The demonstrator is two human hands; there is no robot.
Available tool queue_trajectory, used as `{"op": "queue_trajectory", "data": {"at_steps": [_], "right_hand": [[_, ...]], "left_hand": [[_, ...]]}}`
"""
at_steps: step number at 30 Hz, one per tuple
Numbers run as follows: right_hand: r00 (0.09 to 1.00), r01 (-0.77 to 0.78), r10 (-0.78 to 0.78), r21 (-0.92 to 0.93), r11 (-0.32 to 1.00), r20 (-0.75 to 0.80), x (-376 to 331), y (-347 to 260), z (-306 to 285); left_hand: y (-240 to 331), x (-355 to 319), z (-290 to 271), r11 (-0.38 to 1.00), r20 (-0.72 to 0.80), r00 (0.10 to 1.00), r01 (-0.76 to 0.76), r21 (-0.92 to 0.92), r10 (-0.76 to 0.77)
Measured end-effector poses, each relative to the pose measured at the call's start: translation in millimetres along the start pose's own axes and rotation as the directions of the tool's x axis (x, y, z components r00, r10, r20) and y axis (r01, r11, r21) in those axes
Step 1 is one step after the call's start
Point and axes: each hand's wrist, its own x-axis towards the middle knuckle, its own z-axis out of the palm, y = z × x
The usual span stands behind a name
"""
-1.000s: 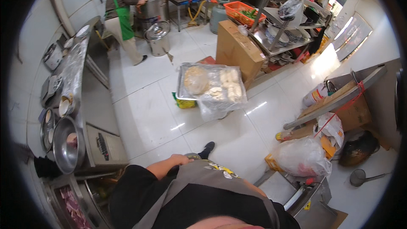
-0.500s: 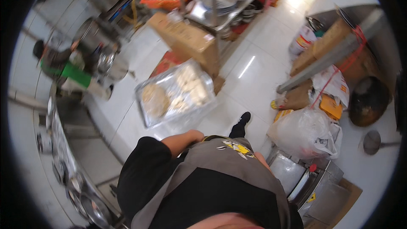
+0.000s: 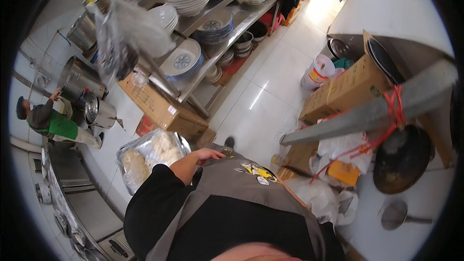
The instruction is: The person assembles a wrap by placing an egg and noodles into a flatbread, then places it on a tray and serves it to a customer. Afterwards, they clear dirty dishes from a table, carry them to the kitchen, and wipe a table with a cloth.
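Observation:
My left hand [image 3: 207, 156] is held at my waist, beside the grey apron [image 3: 232, 179], its fingers loosely stretched with nothing visible in them. Just past my left forearm, low by the floor, is a metal tray [image 3: 185, 146] with pale, dough-like lumps [image 3: 164, 147] under clear plastic. Part of the tray is hidden by my sleeve. My right hand is out of sight behind my body; only a thin strip of skin shows along the apron's right edge. A dark shoe tip [image 3: 230, 142] shows on the white tiles ahead.
Ahead left stands a metal shelf [image 3: 212, 67] with stacked bowls [image 3: 185, 59], plastic bags [image 3: 130, 34] hanging at its corner and a carton [image 3: 159, 108] beneath. On the right, a slanting metal post [image 3: 338, 118] crosses before cartons and a wok [image 3: 403, 159]. A co-worker [image 3: 53, 121] stands far left by pots.
My view has moved forward, bringing the shelf and post closer. The tray now lies nearer my left arm. My left hand's fingers have loosened and show more clearly.

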Motion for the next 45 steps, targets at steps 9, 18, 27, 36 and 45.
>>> {"op": "queue_trajectory", "data": {"at_steps": [9,18,27,36,45], "right_hand": [[0.995,-0.101,0.100,-0.163,0.981,-0.013,155,-56,-206],[0.883,-0.222,0.191,-0.025,0.975,-0.428,262,-142,-405],[0.792,-0.088,0.115,0.075,0.993,-0.600,436,-155,-661],[0.856,-0.029,0.105,0.157,0.987,-0.506,563,-172,-1006],[0.772,-0.220,0.384,0.355,0.909,-0.505,676,-62,-1202]], "left_hand": [[253,156,-65,0.953,-0.148,0.976,-0.111,0.284,0.158],[630,266,37,0.281,0.044,0.941,-0.145,0.949,0.335],[881,345,128,0.008,0.261,0.955,-0.264,0.964,0.141],[1097,431,96,0.605,-0.191,0.842,-0.187,0.774,0.504],[1430,604,158,0.581,-0.057,0.830,-0.337,0.740,0.554]]}}
